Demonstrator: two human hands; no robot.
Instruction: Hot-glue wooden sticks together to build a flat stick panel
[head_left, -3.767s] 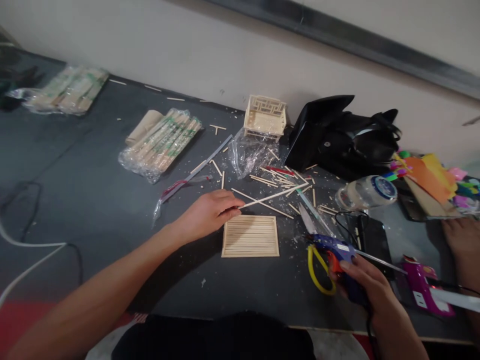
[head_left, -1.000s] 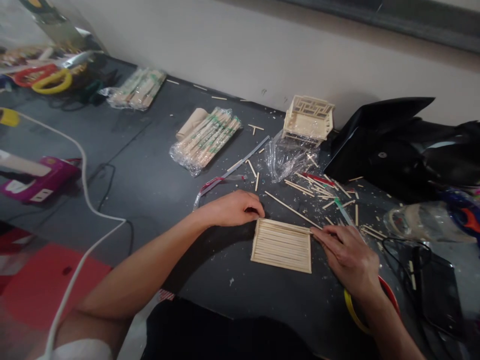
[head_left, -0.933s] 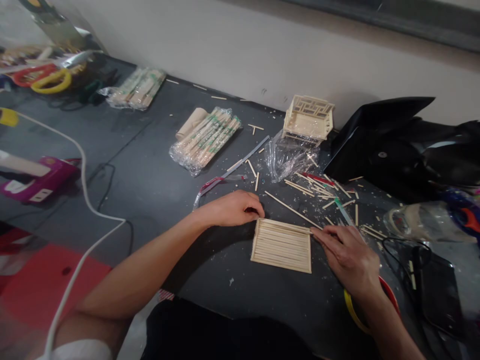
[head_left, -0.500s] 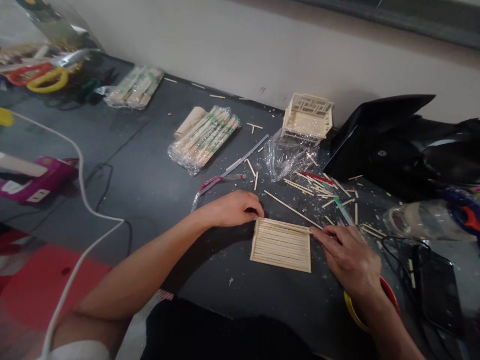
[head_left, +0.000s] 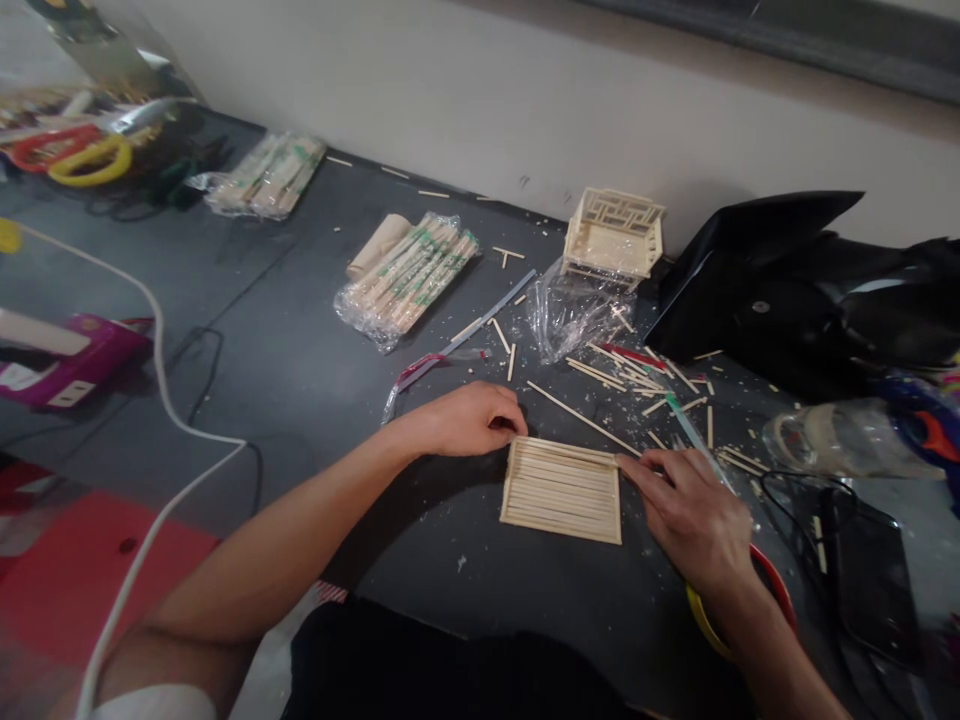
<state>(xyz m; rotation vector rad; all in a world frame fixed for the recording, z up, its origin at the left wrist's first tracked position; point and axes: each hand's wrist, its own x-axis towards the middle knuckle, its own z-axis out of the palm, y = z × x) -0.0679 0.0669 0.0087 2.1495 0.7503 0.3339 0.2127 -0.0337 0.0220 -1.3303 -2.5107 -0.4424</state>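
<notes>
A small rectangular panel of thin wooden sticks (head_left: 561, 492) lies flat on the dark table in front of me. At its upper left corner the curled fingers of my left hand (head_left: 476, 418) pinch the frame. My right hand (head_left: 688, 505) has thumb and fingers closed at the upper right corner. A long loose stick (head_left: 581, 417) lies just beyond the panel's far edge. Under my right wrist are scissors with a red and yellow handle (head_left: 701, 610), partly hidden by the arm.
Beyond stand a miniature stick-built bed (head_left: 615, 238), a crumpled clear bag (head_left: 574, 312) and scattered stick pieces (head_left: 637, 375). Wrapped stick bundles (head_left: 412, 280) lie at centre left. At right are a black bag (head_left: 739, 280), a clear jar (head_left: 832, 438) and a phone (head_left: 877, 580). A white cable (head_left: 161, 350) crosses the left.
The view has shifted very slightly. Both hands stay at the panel's two upper corners, and the panel lies in the same place.
</notes>
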